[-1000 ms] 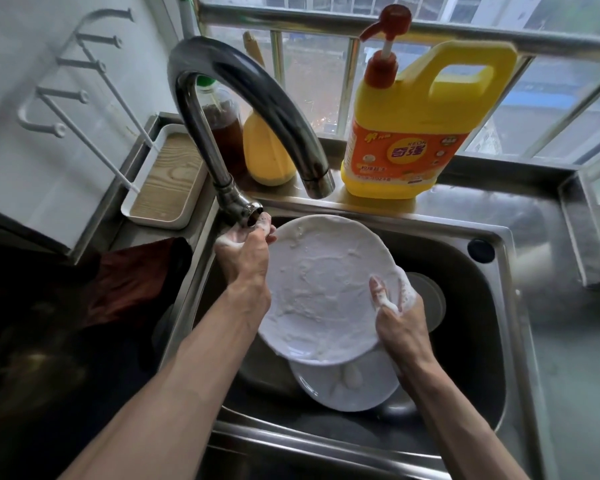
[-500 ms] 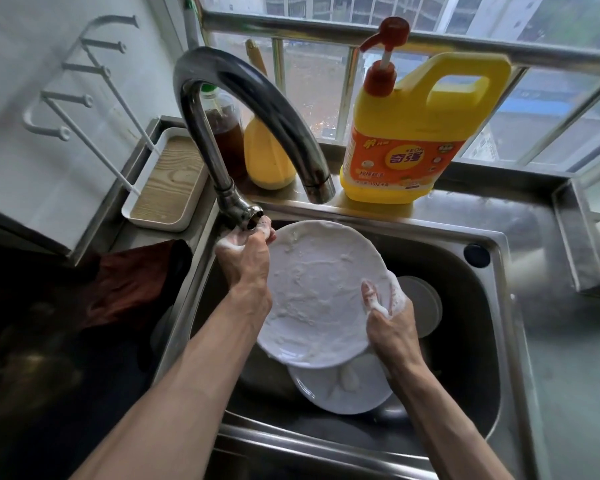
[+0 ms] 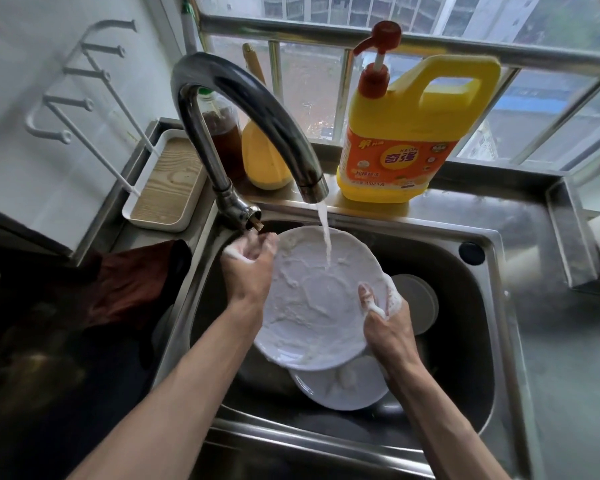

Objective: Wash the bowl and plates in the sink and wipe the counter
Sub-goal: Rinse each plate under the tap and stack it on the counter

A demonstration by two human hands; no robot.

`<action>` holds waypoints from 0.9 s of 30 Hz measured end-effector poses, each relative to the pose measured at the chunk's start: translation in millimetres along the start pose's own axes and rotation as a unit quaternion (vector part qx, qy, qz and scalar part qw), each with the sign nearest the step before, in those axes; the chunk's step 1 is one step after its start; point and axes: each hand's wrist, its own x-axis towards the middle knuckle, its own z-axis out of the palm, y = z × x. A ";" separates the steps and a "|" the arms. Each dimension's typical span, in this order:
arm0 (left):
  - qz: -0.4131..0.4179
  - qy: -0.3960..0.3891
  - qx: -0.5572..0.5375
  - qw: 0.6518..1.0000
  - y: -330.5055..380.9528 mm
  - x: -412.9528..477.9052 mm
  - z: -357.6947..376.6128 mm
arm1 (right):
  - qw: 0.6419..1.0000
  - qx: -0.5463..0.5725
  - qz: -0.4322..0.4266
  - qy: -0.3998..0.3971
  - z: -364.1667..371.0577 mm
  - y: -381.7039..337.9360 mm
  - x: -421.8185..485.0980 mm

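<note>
A steel sink point(image 3: 508, 292) sits below a barred window point(image 3: 309, 84), set in a wet counter point(image 3: 568, 358). At frame centre, over the basin, a soapy plate point(image 3: 312, 306) tilts under the water stream point(image 3: 325, 237) from the curved tap point(image 3: 257, 105). The right hand point(image 3: 388, 329) pinches its right rim, thumb on the face. The left hand point(image 3: 248, 268) curls foamy fingers at the upper-left rim; I cannot tell whether they grip it. A second plate point(image 3: 343, 388) lies beneath. A yellow detergent bottle point(image 3: 402, 147) stands behind the sink.

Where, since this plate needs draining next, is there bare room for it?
Free: the steel counter right of the sink, up to the raised ledge. Crowded: the sink itself, holding another plate and bowl; jug and bottles line the back.
</note>
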 end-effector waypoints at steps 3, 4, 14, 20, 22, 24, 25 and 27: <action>-0.045 -0.097 0.029 0.994 -9.5 -26.3 0.9 | 1.000 0.001 0.007 0.012 1.4 5.7 -3.4; -0.058 -0.121 0.046 0.990 -13.9 -32.3 4.1 | 1.000 -0.002 0.012 0.017 2.4 8.0 -4.5; 0.021 -0.268 0.166 0.949 -24.3 -52.1 31.3 | 0.997 -0.013 0.040 0.057 -4.7 17.3 -9.6; 0.187 -0.211 0.318 0.905 -29.3 -45.4 21.5 | 0.993 -0.026 0.051 0.106 -24.8 13.8 -11.6; 0.266 -0.181 0.389 0.863 -39.3 -38.1 3.6 | 0.990 -0.035 0.059 0.119 -31.7 12.1 -10.3; 0.282 -0.198 0.429 0.835 -53.0 -37.6 -9.3 | 0.988 -0.052 0.060 0.132 -33.6 9.8 -8.9; 0.264 -0.212 0.420 0.842 -57.6 -39.6 -12.2 | 0.987 -0.059 0.061 0.137 -32.2 8.2 -9.3; 0.204 -0.212 0.354 0.888 -64.1 -43.0 -13.2 | 0.986 -0.069 0.059 0.142 -27.2 8.5 -11.0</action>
